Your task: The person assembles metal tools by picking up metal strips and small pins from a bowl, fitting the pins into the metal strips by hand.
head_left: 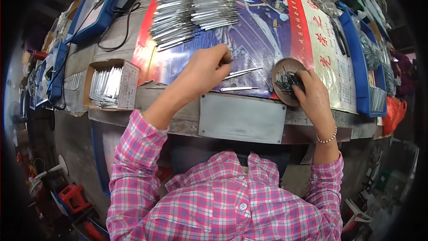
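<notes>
My left hand (pixel 206 69) is closed above the poster-covered bench, its fingers curled inward; what they hold, if anything, is hidden. Slim silver metal rods (pixel 240 72) lie just right of it, and another white-silver rod (pixel 239 89) rests nearer the bench edge. My right hand (pixel 315 96) reaches over a round brown dish (pixel 279 93), thumb and forefinger apart among small dark metal pieces (pixel 287 76). Large rows of similar silver rods (pixel 174 13) are spread at the far side of the poster.
An open cardboard box (pixel 129 87) of silver rods stands left. Blue trays flank the bench: one at the left (pixel 89 22), another at the right (pixel 356 62) with metal parts. A grey metal plate (pixel 243 118) is fixed at the front edge. A black cable (pixel 127 27) curls at the left.
</notes>
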A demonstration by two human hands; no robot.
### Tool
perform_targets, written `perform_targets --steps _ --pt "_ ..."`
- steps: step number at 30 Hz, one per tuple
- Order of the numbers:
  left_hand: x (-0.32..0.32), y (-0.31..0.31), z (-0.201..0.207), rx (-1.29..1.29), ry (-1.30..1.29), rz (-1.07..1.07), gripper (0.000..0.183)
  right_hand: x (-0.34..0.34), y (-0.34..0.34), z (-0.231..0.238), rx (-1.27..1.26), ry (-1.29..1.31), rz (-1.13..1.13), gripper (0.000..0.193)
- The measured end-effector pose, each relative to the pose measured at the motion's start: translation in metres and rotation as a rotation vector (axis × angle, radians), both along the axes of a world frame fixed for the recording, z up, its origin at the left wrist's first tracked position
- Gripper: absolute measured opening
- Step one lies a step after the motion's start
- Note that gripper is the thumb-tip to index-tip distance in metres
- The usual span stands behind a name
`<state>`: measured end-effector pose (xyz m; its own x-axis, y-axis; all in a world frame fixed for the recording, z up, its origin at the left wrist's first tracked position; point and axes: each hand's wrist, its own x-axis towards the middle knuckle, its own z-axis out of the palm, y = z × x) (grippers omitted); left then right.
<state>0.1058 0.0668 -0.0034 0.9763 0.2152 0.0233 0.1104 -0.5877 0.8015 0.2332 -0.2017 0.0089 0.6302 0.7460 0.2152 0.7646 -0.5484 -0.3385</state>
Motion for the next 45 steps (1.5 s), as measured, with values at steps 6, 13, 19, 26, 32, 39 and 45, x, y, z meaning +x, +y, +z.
perform_targets --steps 6,13,19,26,32,39,45 --pt "-0.04 -0.028 0.019 -0.335 -0.123 0.13 0.017 0.007 0.006 -0.004 -0.229 0.023 -0.002 0.019" --pt "-0.078 -0.056 0.008 -0.73 -0.098 0.086 0.023 0.005 0.006 0.002 -0.033 0.059 0.02 0.008" --pt "-0.087 -0.071 0.005 -0.953 -0.096 0.036 0.018 0.009 -0.001 -0.002 0.155 0.224 -0.083 0.006" --pt "-0.082 -0.087 0.003 -0.905 -0.093 0.069 0.016 -0.034 0.009 0.018 0.598 0.962 -0.155 0.009" --pt "-0.082 -0.096 -0.001 -0.872 -0.098 0.065 0.016 -0.066 0.022 0.018 0.69 1.423 0.107 0.007" --pt "-0.086 -0.099 0.0 -0.881 -0.065 0.076 0.015 -0.074 0.021 0.017 0.765 1.657 0.1 0.009" --pt "-0.088 -0.097 -0.001 -0.828 -0.097 0.06 0.013 -0.07 0.01 0.021 0.649 1.693 0.146 0.008"
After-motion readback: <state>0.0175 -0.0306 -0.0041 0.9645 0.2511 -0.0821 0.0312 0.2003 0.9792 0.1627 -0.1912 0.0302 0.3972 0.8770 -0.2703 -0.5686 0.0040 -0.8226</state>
